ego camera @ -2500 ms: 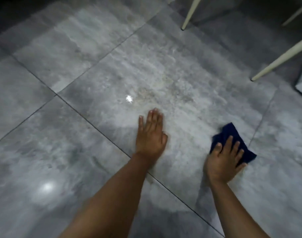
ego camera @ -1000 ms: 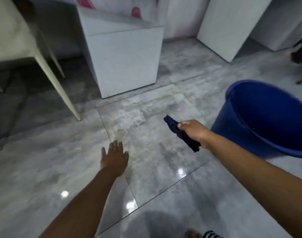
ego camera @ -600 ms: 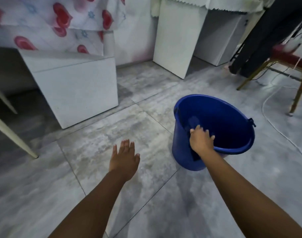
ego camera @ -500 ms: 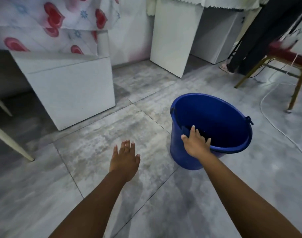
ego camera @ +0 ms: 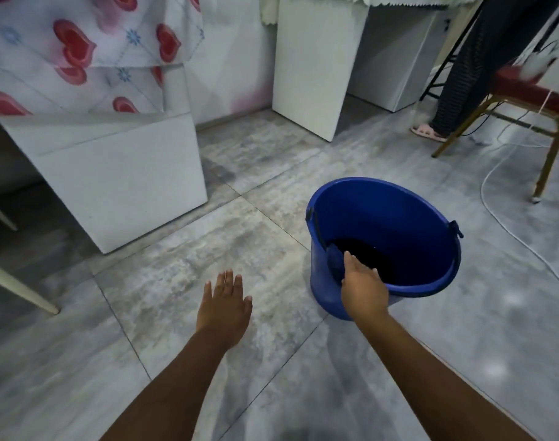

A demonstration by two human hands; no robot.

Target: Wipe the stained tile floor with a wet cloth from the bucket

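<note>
A blue bucket (ego camera: 396, 198) stands on the grey tile floor (ego camera: 182, 268) to the right of centre, with dark water in its bottom. My right hand (ego camera: 362, 289) reaches over the bucket's near rim and is shut on a dark blue cloth (ego camera: 334, 259), which hangs just inside the near wall; the fingertips are hidden behind the rim. To the left of the bucket, my left hand (ego camera: 224, 305) is open and flat, fingers together, low over a dull, stained tile.
A white cabinet block (ego camera: 122, 173) under a heart-print tablecloth (ego camera: 81, 49) stands at the left, with a white chair leg (ego camera: 20, 288) beside it. At the right are a gold-legged chair (ego camera: 545, 160), a white cable (ego camera: 507, 224) and a person's slippered foot (ego camera: 426, 132).
My right hand lifted the cloth off the floor and carried it right to the bucket, then lowered it inside the near rim. My view swung from the stained tile to the bucket. The left hand stayed open.
</note>
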